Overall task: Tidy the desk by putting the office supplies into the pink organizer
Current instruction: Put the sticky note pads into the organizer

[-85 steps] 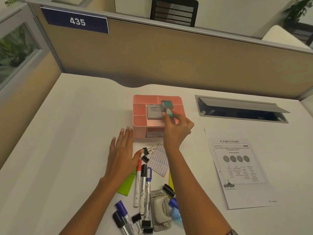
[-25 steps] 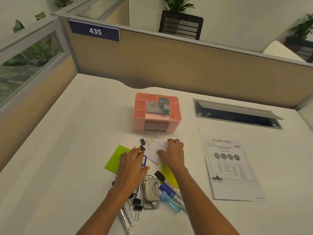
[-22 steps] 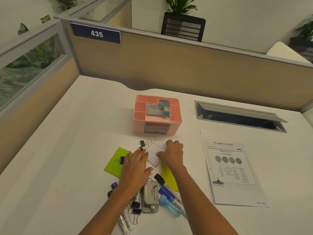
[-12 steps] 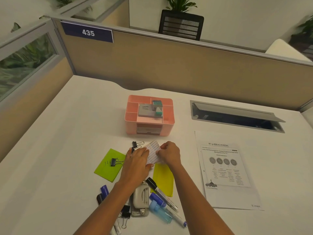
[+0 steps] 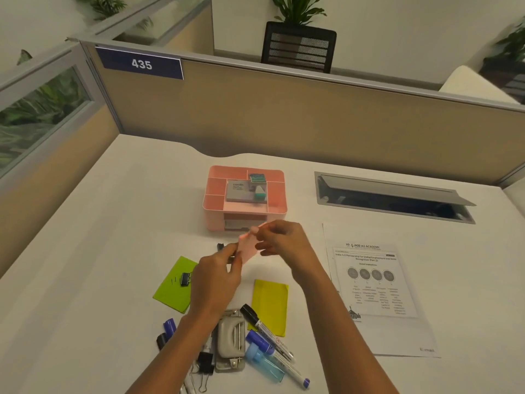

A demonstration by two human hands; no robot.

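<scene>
While held clear of the white desk (image 5: pixel 113 251), just in front of pink organizer (image 5: pixel 211 220) | pink paper slip (image 5: pixel 248 250) | left hand (image 5: pixel 218 277) fingers pinching lower end; right hand (image 5: pixel 284 243) fingers pinching upper end

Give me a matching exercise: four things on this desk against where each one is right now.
Things:
1. small pink sheet
2. grey Camlin box
3. green sheet
4. printed page

Places:
A. under a black binder clip
B. flat on the desk, right of the yellow sheet
C. pinched between the left hand and the right hand
D. in the pink organizer

Pairs: 1-C, 2-D, 3-A, 4-B
</scene>
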